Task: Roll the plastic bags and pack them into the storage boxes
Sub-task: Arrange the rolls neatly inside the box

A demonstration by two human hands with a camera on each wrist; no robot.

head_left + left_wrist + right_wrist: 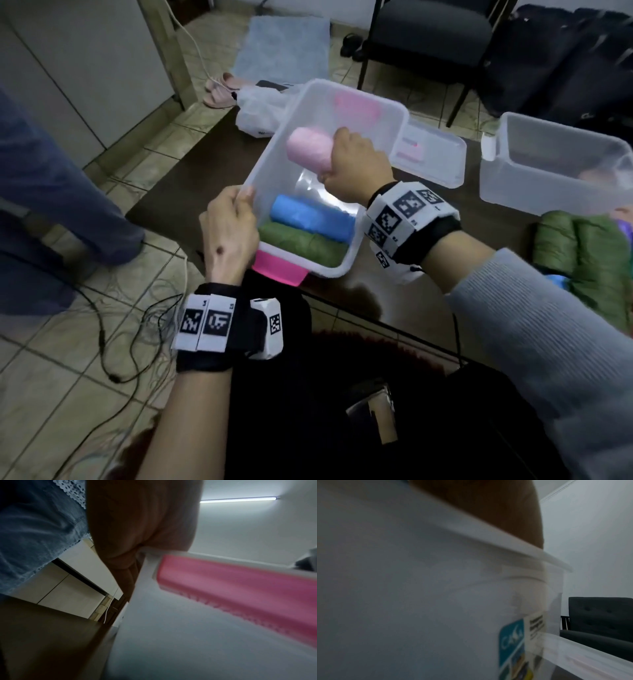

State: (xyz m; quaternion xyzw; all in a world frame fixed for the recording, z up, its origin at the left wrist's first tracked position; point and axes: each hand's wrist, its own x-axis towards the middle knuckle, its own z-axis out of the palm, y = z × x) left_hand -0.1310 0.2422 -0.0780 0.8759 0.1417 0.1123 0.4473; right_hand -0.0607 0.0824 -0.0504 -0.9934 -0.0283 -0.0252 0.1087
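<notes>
- The left hand (231, 229) grips the near left rim of a translucent white plastic storage box (301, 113), thumb hooked over the edge and fingers curled on the outside wall; the box is tilted toward the person above the dark table (178, 185).
- The right hand (356, 168) reaches inside that box, its fingers wrapped round a rolled pale pink plastic bag (308, 147) held above the box floor.
- 2 more rolls lie side by side at the near end of the box: a rolled blue plastic bag (308, 216) and, touching it on the near side, a rolled green plastic bag (301, 243).
- A bright pink clip handle (281, 269) sits on the box's near end wall; the left wrist view shows it close up (240, 582).
- A clear lid (431, 154) lies on the table just right of the box.
- A 2nd translucent storage box (548, 161) stands open farther right, with unrolled green bags (582, 246) near it.
- The right wrist view is blurred; a printed label (515, 646) shows on the box wall.
</notes>
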